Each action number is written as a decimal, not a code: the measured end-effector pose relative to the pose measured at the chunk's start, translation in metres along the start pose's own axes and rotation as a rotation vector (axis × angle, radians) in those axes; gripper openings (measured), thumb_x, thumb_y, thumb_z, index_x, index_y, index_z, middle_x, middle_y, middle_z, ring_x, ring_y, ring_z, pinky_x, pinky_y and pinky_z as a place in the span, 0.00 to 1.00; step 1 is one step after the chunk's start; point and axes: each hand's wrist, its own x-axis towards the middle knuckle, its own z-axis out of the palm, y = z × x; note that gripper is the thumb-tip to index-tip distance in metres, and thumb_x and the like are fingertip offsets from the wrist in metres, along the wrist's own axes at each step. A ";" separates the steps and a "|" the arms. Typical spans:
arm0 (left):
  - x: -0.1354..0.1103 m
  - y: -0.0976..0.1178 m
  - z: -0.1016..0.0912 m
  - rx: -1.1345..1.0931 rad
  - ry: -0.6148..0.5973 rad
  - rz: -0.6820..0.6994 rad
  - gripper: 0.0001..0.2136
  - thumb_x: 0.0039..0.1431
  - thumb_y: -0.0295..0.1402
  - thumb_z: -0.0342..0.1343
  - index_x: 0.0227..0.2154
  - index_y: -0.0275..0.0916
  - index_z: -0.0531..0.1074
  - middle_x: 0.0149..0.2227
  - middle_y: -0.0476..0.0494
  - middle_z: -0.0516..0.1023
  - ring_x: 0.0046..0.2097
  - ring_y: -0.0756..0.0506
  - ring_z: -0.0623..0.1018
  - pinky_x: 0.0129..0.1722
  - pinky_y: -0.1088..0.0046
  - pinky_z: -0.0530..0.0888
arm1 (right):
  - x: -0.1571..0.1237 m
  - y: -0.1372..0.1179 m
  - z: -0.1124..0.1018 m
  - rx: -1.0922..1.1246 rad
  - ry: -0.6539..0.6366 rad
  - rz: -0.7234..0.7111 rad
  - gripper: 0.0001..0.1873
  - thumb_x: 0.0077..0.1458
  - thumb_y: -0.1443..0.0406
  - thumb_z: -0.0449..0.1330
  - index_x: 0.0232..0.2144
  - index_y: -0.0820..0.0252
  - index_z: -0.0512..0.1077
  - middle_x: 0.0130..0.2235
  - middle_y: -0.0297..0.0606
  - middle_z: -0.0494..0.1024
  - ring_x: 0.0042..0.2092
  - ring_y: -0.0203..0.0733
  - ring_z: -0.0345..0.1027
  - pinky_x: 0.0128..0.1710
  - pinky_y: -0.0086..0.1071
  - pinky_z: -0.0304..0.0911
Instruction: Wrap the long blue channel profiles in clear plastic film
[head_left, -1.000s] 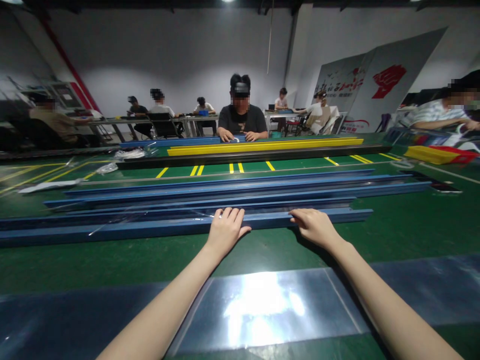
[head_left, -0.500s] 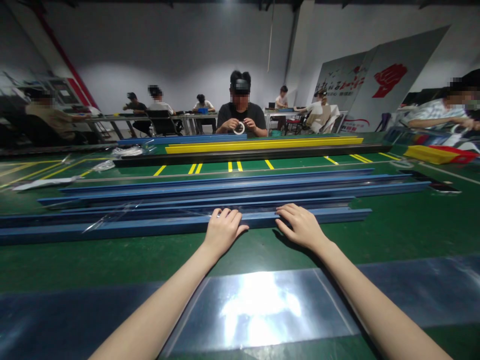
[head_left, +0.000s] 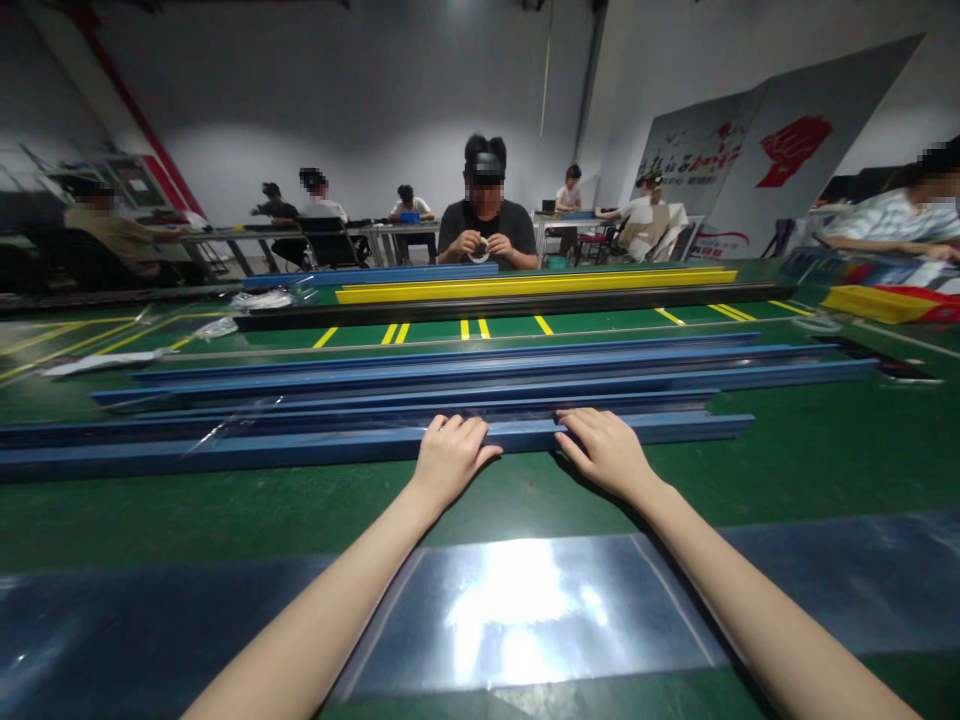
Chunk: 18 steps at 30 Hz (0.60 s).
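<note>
A long blue channel strip (head_left: 300, 456) lies crosswise on the green table, nearest to me among several blue strips. My left hand (head_left: 451, 460) is closed over its near wall, fingers hooked over the top and thumb along the front side. To the right, my right hand (head_left: 604, 450) grips the same wall, with its fingertips over the edge and its thumb on the near face. A bare stretch of the strip shows between the hands. Clear film (head_left: 232, 425) clings to the strip left of my hands. The fingertips are partly hidden inside the channel.
More blue strips (head_left: 487, 375) lie just behind. Farther back are a yellow strip (head_left: 536, 287) and a black one (head_left: 517, 303). A shiny clear sheet (head_left: 525, 620) covers the near table under my forearms. A co-worker (head_left: 486, 210) opposite holds a white ring-shaped roll (head_left: 478, 256).
The view has shifted slightly, so the strips and background sit a little farther right. Both hands stay on the near blue channel strip, with hardly any movement.
</note>
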 end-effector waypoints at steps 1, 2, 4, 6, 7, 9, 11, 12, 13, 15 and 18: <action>0.000 0.000 0.000 -0.002 0.003 -0.003 0.13 0.55 0.44 0.50 0.31 0.37 0.68 0.33 0.46 0.76 0.34 0.46 0.71 0.34 0.69 0.59 | 0.000 0.000 0.001 0.000 0.002 -0.001 0.18 0.59 0.59 0.44 0.38 0.63 0.69 0.44 0.42 0.73 0.46 0.42 0.64 0.41 0.33 0.54; 0.000 0.000 0.000 -0.005 0.006 -0.005 0.13 0.55 0.44 0.50 0.31 0.37 0.68 0.33 0.47 0.76 0.34 0.46 0.71 0.33 0.69 0.59 | 0.000 0.001 0.001 0.002 0.002 -0.001 0.18 0.59 0.59 0.43 0.38 0.63 0.69 0.44 0.42 0.73 0.46 0.42 0.64 0.41 0.33 0.54; -0.001 0.000 0.000 -0.009 0.007 -0.008 0.13 0.55 0.43 0.50 0.31 0.37 0.68 0.33 0.47 0.76 0.33 0.47 0.71 0.33 0.69 0.59 | -0.001 0.001 0.002 0.006 0.003 -0.002 0.18 0.59 0.60 0.43 0.38 0.63 0.69 0.45 0.42 0.73 0.46 0.42 0.64 0.40 0.33 0.54; -0.001 0.000 0.000 -0.011 -0.001 -0.013 0.13 0.55 0.44 0.49 0.31 0.37 0.68 0.33 0.46 0.76 0.33 0.47 0.71 0.33 0.69 0.59 | -0.001 0.002 0.003 0.008 0.006 -0.003 0.17 0.59 0.60 0.43 0.39 0.62 0.69 0.45 0.42 0.73 0.46 0.42 0.64 0.41 0.33 0.54; -0.001 0.000 0.001 -0.011 -0.006 -0.017 0.14 0.55 0.44 0.49 0.31 0.38 0.68 0.32 0.46 0.76 0.33 0.47 0.71 0.33 0.69 0.59 | -0.001 0.002 0.004 0.008 0.007 -0.002 0.17 0.59 0.60 0.44 0.39 0.62 0.69 0.45 0.42 0.73 0.46 0.42 0.64 0.41 0.33 0.54; -0.001 0.000 0.001 -0.011 -0.015 -0.024 0.14 0.55 0.45 0.49 0.30 0.38 0.68 0.31 0.46 0.76 0.33 0.46 0.71 0.33 0.69 0.59 | -0.001 0.002 0.004 0.008 0.010 0.000 0.17 0.59 0.60 0.44 0.39 0.62 0.69 0.45 0.42 0.73 0.46 0.42 0.64 0.41 0.33 0.54; -0.001 0.000 0.001 -0.010 -0.019 -0.029 0.14 0.55 0.45 0.49 0.29 0.38 0.68 0.29 0.46 0.76 0.32 0.46 0.70 0.33 0.69 0.58 | -0.001 0.002 0.004 0.009 0.011 0.002 0.17 0.59 0.60 0.44 0.39 0.63 0.69 0.44 0.42 0.73 0.46 0.41 0.64 0.41 0.33 0.54; -0.001 -0.001 0.002 -0.009 -0.019 -0.029 0.14 0.55 0.45 0.49 0.29 0.38 0.68 0.29 0.47 0.75 0.32 0.46 0.70 0.33 0.69 0.58 | -0.001 0.002 0.004 0.009 0.011 0.004 0.17 0.59 0.60 0.44 0.39 0.63 0.69 0.44 0.42 0.73 0.46 0.41 0.64 0.41 0.33 0.54; -0.001 -0.001 0.002 -0.007 -0.019 -0.029 0.14 0.55 0.45 0.49 0.29 0.38 0.68 0.29 0.47 0.75 0.32 0.46 0.70 0.33 0.69 0.58 | -0.001 0.002 0.004 0.009 0.010 0.006 0.17 0.59 0.60 0.44 0.39 0.63 0.69 0.44 0.42 0.73 0.46 0.41 0.64 0.41 0.33 0.54; 0.000 -0.001 0.002 -0.005 -0.019 -0.029 0.14 0.55 0.45 0.49 0.28 0.38 0.68 0.29 0.47 0.75 0.32 0.46 0.70 0.32 0.69 0.58 | -0.001 0.002 0.004 0.005 0.008 0.013 0.18 0.59 0.60 0.43 0.40 0.63 0.69 0.44 0.42 0.74 0.46 0.41 0.65 0.41 0.33 0.54; 0.000 -0.001 0.001 0.001 -0.021 -0.033 0.14 0.55 0.45 0.49 0.28 0.38 0.67 0.28 0.48 0.75 0.32 0.46 0.69 0.32 0.69 0.58 | -0.001 0.002 0.004 -0.001 0.001 0.022 0.18 0.59 0.60 0.43 0.40 0.63 0.69 0.44 0.41 0.74 0.46 0.42 0.65 0.42 0.32 0.55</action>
